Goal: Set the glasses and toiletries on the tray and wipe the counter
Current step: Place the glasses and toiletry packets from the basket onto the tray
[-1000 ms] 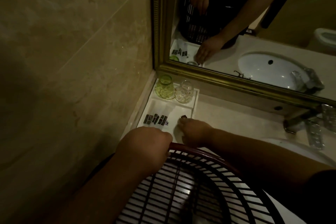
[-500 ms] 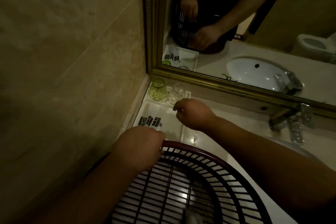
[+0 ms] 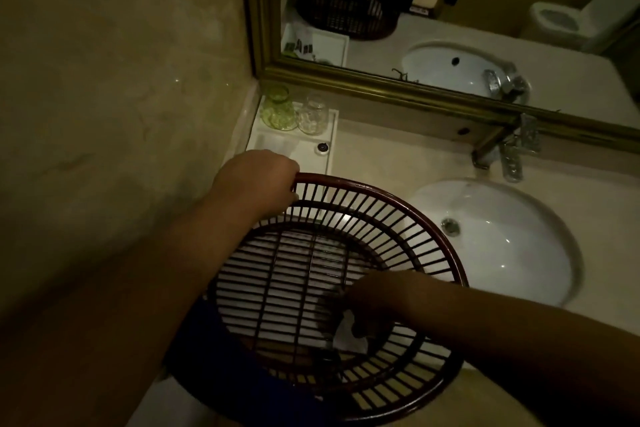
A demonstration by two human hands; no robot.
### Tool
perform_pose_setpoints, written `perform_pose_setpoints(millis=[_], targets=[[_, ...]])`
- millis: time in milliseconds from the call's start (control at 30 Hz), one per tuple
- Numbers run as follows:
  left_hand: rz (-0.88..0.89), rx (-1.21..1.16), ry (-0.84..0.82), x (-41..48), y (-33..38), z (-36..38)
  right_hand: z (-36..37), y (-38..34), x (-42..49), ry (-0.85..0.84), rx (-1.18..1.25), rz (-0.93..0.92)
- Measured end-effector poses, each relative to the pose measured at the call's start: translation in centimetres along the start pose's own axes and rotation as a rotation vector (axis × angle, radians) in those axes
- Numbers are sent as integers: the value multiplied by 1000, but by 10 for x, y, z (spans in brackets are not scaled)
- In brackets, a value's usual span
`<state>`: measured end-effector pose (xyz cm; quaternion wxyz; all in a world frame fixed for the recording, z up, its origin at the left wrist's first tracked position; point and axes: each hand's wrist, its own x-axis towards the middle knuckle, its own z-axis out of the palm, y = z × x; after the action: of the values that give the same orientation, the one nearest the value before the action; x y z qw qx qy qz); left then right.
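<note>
A white tray (image 3: 330, 135) sits in the counter's back left corner by the wall. On its far end stand a green glass (image 3: 278, 109) and a clear glass (image 3: 313, 114), upside down. A small dark round toiletry (image 3: 322, 147) lies on the tray's right side. My left hand (image 3: 258, 177) is shut on the rim of a dark red slatted basket (image 3: 398, 204), which hides the tray's near end. My right hand (image 3: 372, 305) is down inside the basket, fingers closed on a small white packet (image 3: 348, 336).
A white oval sink (image 3: 512, 239) lies right of the basket, with a chrome tap (image 3: 509, 152) behind it. A gold-framed mirror (image 3: 398, 87) runs along the back wall. A beige tiled wall (image 3: 121, 80) closes the left side. Something blue (image 3: 221, 333) lies under the basket's near left edge.
My right hand left the tray and dropped into the basket, where it now holds a white packet. The dark round toiletry now lies on the tray. The left hand kept its grip.
</note>
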<state>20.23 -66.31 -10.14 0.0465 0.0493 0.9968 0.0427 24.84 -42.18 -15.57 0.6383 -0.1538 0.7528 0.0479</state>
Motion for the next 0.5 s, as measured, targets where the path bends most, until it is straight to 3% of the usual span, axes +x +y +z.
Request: perform_pose_setpoints(millis=[67, 200, 300, 367, 500], targets=[[3, 6, 2, 0, 0, -1, 8, 8, 21, -62, 104, 80], [4, 24, -4, 1, 0, -1, 3, 3, 24, -9, -38, -78], [10, 28, -6, 1, -1, 0, -15, -4, 5, 260, -343, -215], [10, 24, -3, 1, -1, -1, -26, -8, -14, 406, -307, -270], [-1, 7, -14, 1, 0, -2, -59, -16, -55, 431, -159, -348]])
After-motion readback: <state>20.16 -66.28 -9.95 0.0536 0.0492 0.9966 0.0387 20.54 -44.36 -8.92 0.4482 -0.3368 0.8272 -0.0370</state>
